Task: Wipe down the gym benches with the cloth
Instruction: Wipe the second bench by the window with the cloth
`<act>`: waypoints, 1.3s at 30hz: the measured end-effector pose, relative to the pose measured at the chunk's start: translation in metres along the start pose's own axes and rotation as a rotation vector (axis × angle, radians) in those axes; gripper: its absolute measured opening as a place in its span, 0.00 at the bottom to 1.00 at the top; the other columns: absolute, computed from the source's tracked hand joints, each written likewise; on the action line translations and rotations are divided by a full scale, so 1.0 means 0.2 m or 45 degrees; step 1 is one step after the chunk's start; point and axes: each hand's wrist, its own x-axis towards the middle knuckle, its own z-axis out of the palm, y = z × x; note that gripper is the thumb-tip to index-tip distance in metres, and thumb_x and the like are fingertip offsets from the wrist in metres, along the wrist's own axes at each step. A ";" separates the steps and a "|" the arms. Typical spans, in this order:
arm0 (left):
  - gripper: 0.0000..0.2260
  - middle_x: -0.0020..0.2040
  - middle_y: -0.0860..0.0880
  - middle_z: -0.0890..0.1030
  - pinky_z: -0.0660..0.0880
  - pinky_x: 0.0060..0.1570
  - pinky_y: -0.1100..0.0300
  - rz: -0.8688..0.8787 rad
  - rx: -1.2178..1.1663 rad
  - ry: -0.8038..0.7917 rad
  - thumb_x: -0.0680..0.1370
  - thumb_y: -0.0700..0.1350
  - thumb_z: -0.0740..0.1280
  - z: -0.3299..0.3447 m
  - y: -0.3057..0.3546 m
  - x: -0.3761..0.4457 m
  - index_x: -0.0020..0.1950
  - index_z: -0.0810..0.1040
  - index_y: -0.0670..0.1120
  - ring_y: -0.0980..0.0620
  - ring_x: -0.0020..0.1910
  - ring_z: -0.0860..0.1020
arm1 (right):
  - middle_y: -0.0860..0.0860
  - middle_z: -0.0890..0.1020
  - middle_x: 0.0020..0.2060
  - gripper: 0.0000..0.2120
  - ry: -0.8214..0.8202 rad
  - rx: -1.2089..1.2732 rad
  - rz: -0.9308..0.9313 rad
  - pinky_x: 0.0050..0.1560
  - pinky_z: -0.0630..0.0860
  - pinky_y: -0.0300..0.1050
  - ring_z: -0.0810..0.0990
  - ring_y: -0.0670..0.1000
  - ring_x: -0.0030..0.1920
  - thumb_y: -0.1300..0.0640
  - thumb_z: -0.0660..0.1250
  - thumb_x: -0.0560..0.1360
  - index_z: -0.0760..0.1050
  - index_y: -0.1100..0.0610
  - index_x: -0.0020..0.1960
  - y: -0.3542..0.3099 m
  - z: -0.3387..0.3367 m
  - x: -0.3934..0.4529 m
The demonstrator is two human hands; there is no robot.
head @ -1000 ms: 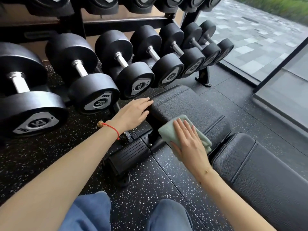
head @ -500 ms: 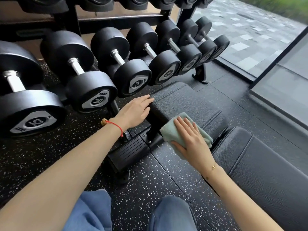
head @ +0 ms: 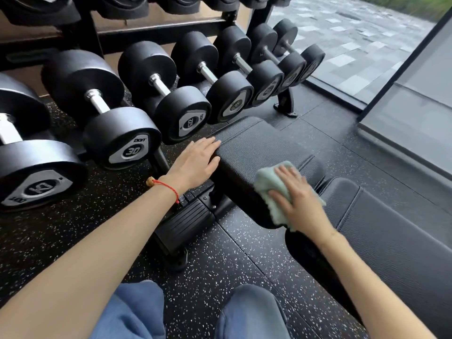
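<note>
Right hand (head: 299,201) presses cloth (head: 271,184) on bench (head: 256,148).

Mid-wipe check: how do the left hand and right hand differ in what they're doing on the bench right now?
The right hand presses the green cloth onto the bench seat pad near its side edge; the left hand is bare and rests on the pad's end nearest the dumbbell rack. The left wrist wears a red string bracelet. Both lie flat, fingers extended, on the same pad.

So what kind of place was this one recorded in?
A gym, most likely its free-weights area: a rack of black dumbbells, a padded bench being wiped with a cloth, and speckled rubber flooring.
</note>
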 end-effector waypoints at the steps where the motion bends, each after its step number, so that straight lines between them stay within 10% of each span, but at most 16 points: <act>1: 0.24 0.79 0.48 0.59 0.50 0.77 0.50 -0.006 0.004 -0.018 0.83 0.50 0.55 0.00 0.00 0.00 0.78 0.58 0.46 0.49 0.78 0.54 | 0.51 0.64 0.76 0.31 0.019 0.025 0.096 0.78 0.50 0.56 0.54 0.50 0.78 0.38 0.59 0.78 0.64 0.53 0.76 0.06 -0.03 0.06; 6: 0.25 0.79 0.48 0.56 0.50 0.77 0.50 -0.023 -0.029 -0.047 0.83 0.50 0.57 0.01 0.03 -0.02 0.79 0.56 0.45 0.49 0.79 0.51 | 0.56 0.66 0.74 0.25 0.026 -0.062 0.296 0.76 0.48 0.55 0.58 0.57 0.77 0.49 0.62 0.80 0.66 0.58 0.74 0.07 -0.05 0.35; 13: 0.25 0.79 0.48 0.57 0.51 0.77 0.50 -0.009 -0.076 -0.031 0.82 0.48 0.58 0.03 0.01 -0.01 0.79 0.57 0.46 0.49 0.79 0.51 | 0.42 0.62 0.76 0.26 -0.094 0.070 -0.212 0.79 0.45 0.47 0.53 0.44 0.78 0.42 0.59 0.80 0.61 0.45 0.76 -0.02 -0.02 -0.01; 19: 0.26 0.80 0.48 0.55 0.49 0.78 0.54 0.003 -0.085 -0.016 0.82 0.48 0.59 0.06 0.00 -0.02 0.79 0.56 0.45 0.49 0.79 0.50 | 0.56 0.64 0.75 0.24 0.015 -0.063 0.361 0.78 0.48 0.55 0.57 0.56 0.77 0.49 0.59 0.81 0.64 0.56 0.75 0.12 -0.06 0.46; 25: 0.25 0.79 0.49 0.57 0.51 0.77 0.50 0.015 -0.063 -0.030 0.82 0.48 0.58 0.03 -0.02 -0.02 0.79 0.57 0.47 0.50 0.79 0.52 | 0.47 0.64 0.76 0.26 -0.130 0.045 -0.261 0.78 0.44 0.47 0.54 0.46 0.77 0.42 0.58 0.80 0.63 0.49 0.76 -0.13 0.02 0.16; 33: 0.25 0.78 0.49 0.59 0.51 0.77 0.53 0.006 -0.003 0.030 0.82 0.48 0.58 0.01 -0.05 -0.04 0.78 0.59 0.46 0.52 0.78 0.56 | 0.54 0.64 0.76 0.25 -0.064 -0.054 0.183 0.78 0.47 0.57 0.56 0.54 0.78 0.50 0.60 0.81 0.63 0.55 0.76 -0.03 0.02 0.56; 39: 0.25 0.78 0.48 0.60 0.51 0.76 0.56 0.001 0.025 0.042 0.82 0.47 0.59 -0.01 -0.12 -0.04 0.78 0.58 0.45 0.52 0.77 0.57 | 0.46 0.64 0.76 0.28 -0.192 0.051 -0.332 0.78 0.45 0.51 0.55 0.49 0.78 0.37 0.55 0.79 0.63 0.48 0.76 -0.29 0.14 0.35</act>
